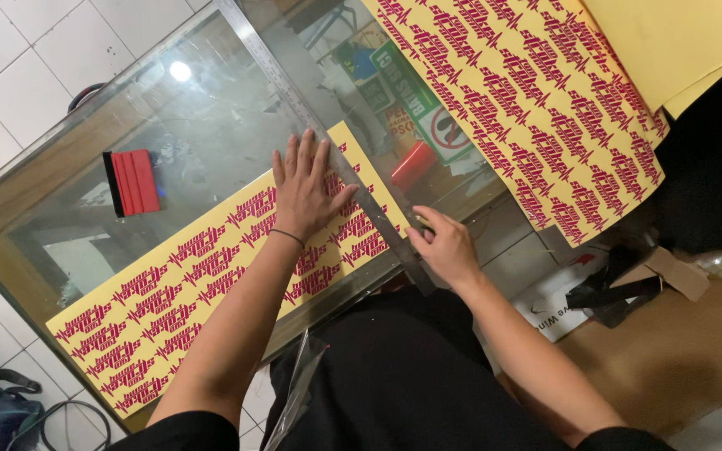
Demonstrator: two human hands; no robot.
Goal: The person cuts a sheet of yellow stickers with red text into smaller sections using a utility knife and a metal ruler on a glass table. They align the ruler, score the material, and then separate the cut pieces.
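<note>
Where the glass tabletop (211, 108) carries the work, a red squeegee (133, 182) lies at the left, well apart from both hands and untouched. A yellow sheet of red printed stickers (169, 292) lies flat along the near edge. The left hand (304, 190) rests on it, palm down and fingers spread, apparently to keep sheet and ruler from shifting; that forearm runs nearly straight from the shoulder. A long metal ruler (327, 150) crosses the sheet's right end as a straight edge. The right hand (444, 246) sits against the ruler's near end, fingers curled closed around a small tool, too hidden to identify; that elbow is bent outward. A second sticker sheet (528, 108) lies at the far right, overhanging the tabletop.
</note>
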